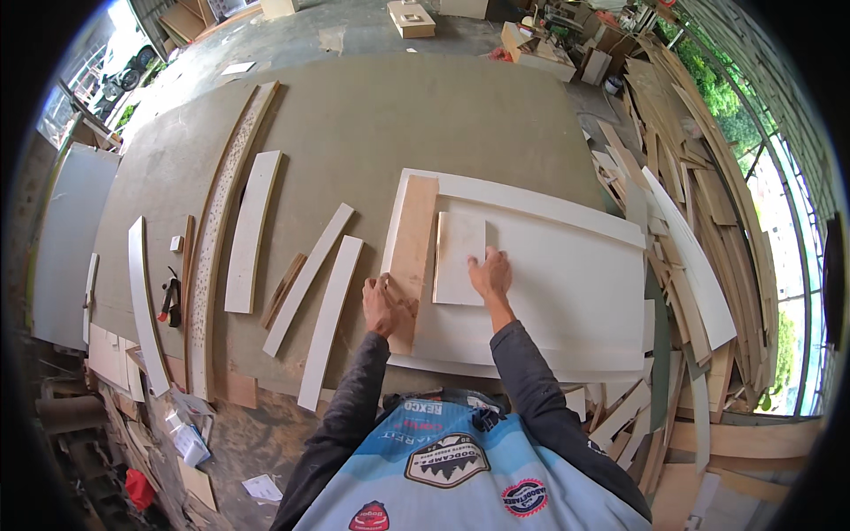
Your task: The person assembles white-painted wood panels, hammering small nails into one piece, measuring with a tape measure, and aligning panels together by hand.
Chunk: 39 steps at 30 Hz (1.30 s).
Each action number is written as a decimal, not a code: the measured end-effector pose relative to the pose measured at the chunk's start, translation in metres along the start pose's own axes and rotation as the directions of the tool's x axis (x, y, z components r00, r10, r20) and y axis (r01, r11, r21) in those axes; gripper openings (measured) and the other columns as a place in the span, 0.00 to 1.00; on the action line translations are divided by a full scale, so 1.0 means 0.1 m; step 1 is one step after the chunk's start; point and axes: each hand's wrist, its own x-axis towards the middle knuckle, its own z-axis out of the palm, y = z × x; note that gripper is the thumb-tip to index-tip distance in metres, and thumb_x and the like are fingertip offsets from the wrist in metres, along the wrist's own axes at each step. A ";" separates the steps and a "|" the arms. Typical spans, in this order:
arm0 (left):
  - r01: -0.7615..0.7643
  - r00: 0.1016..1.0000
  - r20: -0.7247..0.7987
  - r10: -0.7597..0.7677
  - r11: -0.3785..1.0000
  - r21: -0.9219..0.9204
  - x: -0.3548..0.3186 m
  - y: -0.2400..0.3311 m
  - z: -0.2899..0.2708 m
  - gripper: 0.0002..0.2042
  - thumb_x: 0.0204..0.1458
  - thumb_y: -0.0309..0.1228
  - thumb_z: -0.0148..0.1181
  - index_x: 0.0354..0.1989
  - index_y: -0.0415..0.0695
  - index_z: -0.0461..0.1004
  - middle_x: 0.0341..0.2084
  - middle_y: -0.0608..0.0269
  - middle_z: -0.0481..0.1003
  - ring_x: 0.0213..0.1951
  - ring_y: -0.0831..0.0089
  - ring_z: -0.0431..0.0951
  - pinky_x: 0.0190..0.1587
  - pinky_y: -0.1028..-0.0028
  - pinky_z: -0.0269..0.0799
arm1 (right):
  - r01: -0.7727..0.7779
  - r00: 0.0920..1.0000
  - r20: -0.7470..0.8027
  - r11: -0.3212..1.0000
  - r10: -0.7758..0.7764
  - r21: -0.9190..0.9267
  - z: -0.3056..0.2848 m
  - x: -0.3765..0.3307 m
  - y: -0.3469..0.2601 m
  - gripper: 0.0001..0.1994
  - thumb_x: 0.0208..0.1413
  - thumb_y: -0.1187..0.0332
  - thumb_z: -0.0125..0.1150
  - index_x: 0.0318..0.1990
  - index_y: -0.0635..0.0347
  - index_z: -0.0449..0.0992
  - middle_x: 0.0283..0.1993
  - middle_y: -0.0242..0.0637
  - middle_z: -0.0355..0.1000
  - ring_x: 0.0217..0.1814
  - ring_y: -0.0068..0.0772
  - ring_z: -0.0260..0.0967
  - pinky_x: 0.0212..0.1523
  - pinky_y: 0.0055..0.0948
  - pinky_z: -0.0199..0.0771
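Note:
A large white panel (567,265) lies on the worktable in front of me, with a white strip (540,205) along its far edge. Along its left side runs a bare light-brown wooden board (414,243). My left hand (381,307) is at the near left end of this board, fingers bent and gripping its edge. A small white rectangular board (458,265) rests on the panel just right of the brown one. My right hand (491,276) lies over the small board's right edge with its fingers apart, pressing from above.
Left of the panel lie several white strips (332,323), a long speckled board (221,212) and a black and orange hand tool (171,299) on the large worktable (390,115). Wood offcuts (708,212) pile up along the right. Scraps litter the floor at lower left.

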 end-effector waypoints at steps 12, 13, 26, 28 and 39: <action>0.033 0.995 0.095 -0.032 0.999 -0.004 0.03 0.17 -0.11 0.34 0.35 0.36 0.76 0.53 0.41 0.70 0.45 0.52 0.66 0.51 0.53 0.68 0.54 0.58 0.67 | 0.104 0.995 -0.018 0.987 -0.102 0.119 0.26 -0.24 0.01 0.30 0.45 0.60 0.73 0.53 0.68 0.71 0.52 0.48 0.67 0.58 0.50 0.64 0.59 0.41 0.66; 0.028 0.995 0.098 -0.028 1.000 0.002 0.02 0.17 -0.11 0.33 0.35 0.36 0.76 0.53 0.41 0.70 0.45 0.52 0.66 0.51 0.52 0.68 0.53 0.58 0.67 | 0.117 0.993 -0.017 0.986 -0.116 0.121 0.25 -0.25 0.02 0.30 0.45 0.60 0.73 0.52 0.69 0.71 0.52 0.48 0.67 0.58 0.50 0.64 0.59 0.41 0.66; -0.185 0.982 -0.015 0.187 0.976 0.112 0.02 -0.08 0.00 0.35 0.38 0.38 0.74 0.57 0.39 0.67 0.41 0.51 0.69 0.45 0.55 0.71 0.49 0.60 0.69 | 0.268 0.929 0.176 0.919 -0.326 0.289 0.02 -0.10 0.23 0.24 0.45 0.62 0.72 0.46 0.67 0.73 0.44 0.48 0.70 0.45 0.48 0.72 0.48 0.41 0.74; -0.119 0.992 0.029 0.122 0.987 -0.105 -0.03 -0.07 -0.06 0.37 0.38 0.35 0.72 0.59 0.37 0.64 0.44 0.51 0.68 0.47 0.55 0.69 0.50 0.59 0.67 | 0.245 0.952 0.071 0.881 -0.298 0.404 -0.08 -0.11 0.46 0.22 0.48 0.64 0.71 0.47 0.67 0.74 0.43 0.47 0.72 0.42 0.43 0.74 0.43 0.38 0.76; -0.326 0.892 0.358 0.276 0.941 0.087 -0.95 0.05 -0.82 0.37 0.36 0.34 0.73 0.62 0.54 0.68 0.65 0.47 0.55 0.61 0.49 0.63 0.60 0.55 0.64 | -0.077 0.913 -0.393 0.992 0.110 0.097 -1.77 -1.01 3.28 0.22 0.43 0.86 0.52 0.48 0.61 0.75 0.49 0.41 0.73 0.51 0.40 0.73 0.44 0.34 0.77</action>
